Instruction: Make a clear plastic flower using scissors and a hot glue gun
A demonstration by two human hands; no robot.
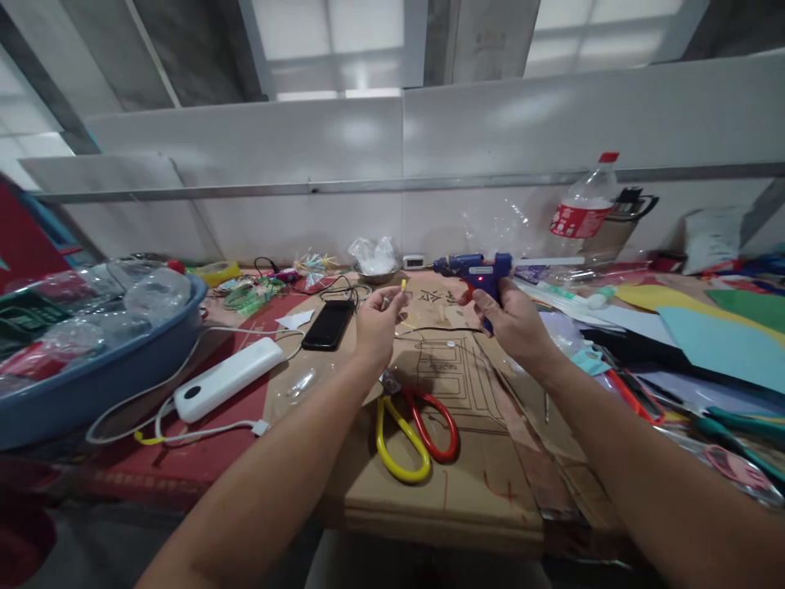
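In my right hand (pixel 518 323) is a blue glue gun (pixel 484 272), its nozzle pointing left and a small red light glowing on its side. A white glue stick (pixel 552 262) sticks out of its rear end. My left hand (pixel 379 323) pinches a tiny yellow piece (pixel 403 285) between the fingertips, left of the nozzle and apart from it; its kind is too small to tell. Below the hands, scissors (pixel 401 433) with one yellow and one red handle lie on the cardboard (pixel 441 491). My left hand and wrist partly cover their blades.
A black phone (pixel 329 325) and a white power strip (pixel 230 380) lie to the left. Beyond them stands a blue basin (pixel 153 348) of plastic bottles. At right are coloured sheets (pixel 724 335), pliers (pixel 736 433) and a tall clear bottle (pixel 585 204). A wall closes off the back.
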